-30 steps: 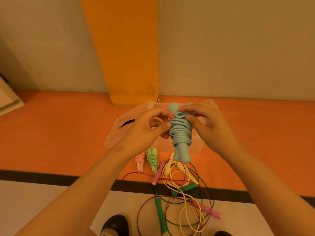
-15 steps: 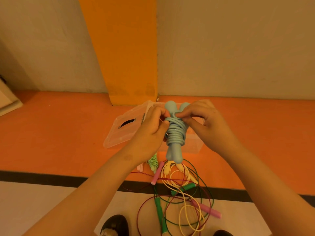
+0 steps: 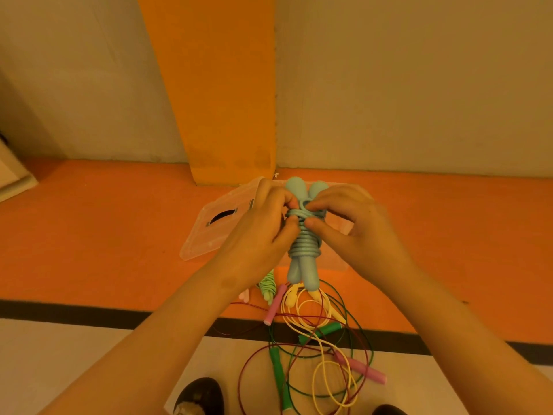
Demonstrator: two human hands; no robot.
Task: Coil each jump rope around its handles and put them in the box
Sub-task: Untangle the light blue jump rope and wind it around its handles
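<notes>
A light blue jump rope (image 3: 304, 252) is held upright in front of me, its cord coiled around its two handles. My left hand (image 3: 263, 232) grips the coil from the left. My right hand (image 3: 353, 226) pinches the cord near the top of the coil from the right. Behind the hands lies a clear plastic box (image 3: 206, 232) on the orange floor. Below, loose ropes lie tangled: a yellow rope (image 3: 314, 313), a dark green rope (image 3: 278, 369) and a pink-handled rope (image 3: 362, 368). A coiled light green rope (image 3: 267, 284) lies by my left wrist.
An orange pillar (image 3: 221, 115) stands against the beige wall right behind the box. A black stripe (image 3: 89, 313) crosses the floor between the orange and pale areas. My shoe tips (image 3: 200, 396) show at the bottom edge. A pale object (image 3: 12, 175) sits far left.
The blue rope has shifted slightly up and away, and both hands have closed in on the top of the coil, with the fingers working the cord end there.
</notes>
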